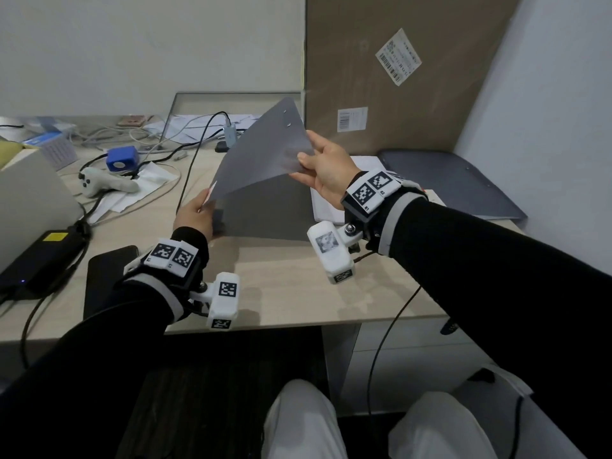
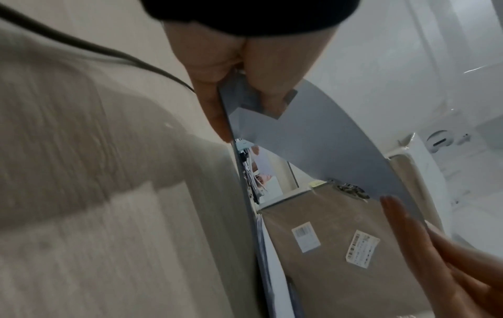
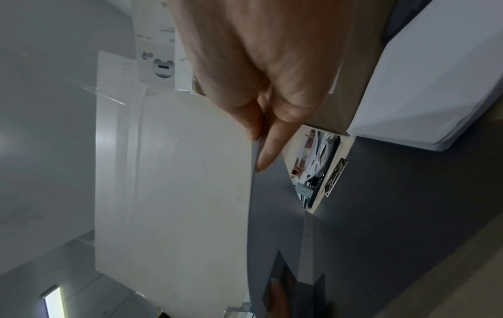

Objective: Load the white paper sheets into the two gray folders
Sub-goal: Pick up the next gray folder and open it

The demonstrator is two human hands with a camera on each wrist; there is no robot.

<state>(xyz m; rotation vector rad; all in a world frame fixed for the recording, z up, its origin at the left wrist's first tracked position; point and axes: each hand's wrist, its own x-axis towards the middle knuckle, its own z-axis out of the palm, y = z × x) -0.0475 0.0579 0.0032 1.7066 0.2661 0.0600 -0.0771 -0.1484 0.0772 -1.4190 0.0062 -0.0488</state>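
The person holds one gray folder (image 1: 261,167) open above the table (image 1: 298,283), its front cover lifted like a tent over the back cover. The left hand (image 1: 195,217) pinches the near left corner, thumb on one face and fingers (image 2: 215,111) on the other. The right hand (image 1: 328,170) grips the raised cover's right edge, its fingers curled round that edge. The folder's mouth opens toward the right, and the stack of white paper sheets (image 1: 331,207) lies on the table just beside that opening, under the right wrist. So the right hand is clearly the nearer one to the sheets, and would likely let go of the cover to fetch them while the left keeps the folder steady. The second gray folder (image 1: 457,183) lies flat and shut beyond the sheets, at the table's far right.
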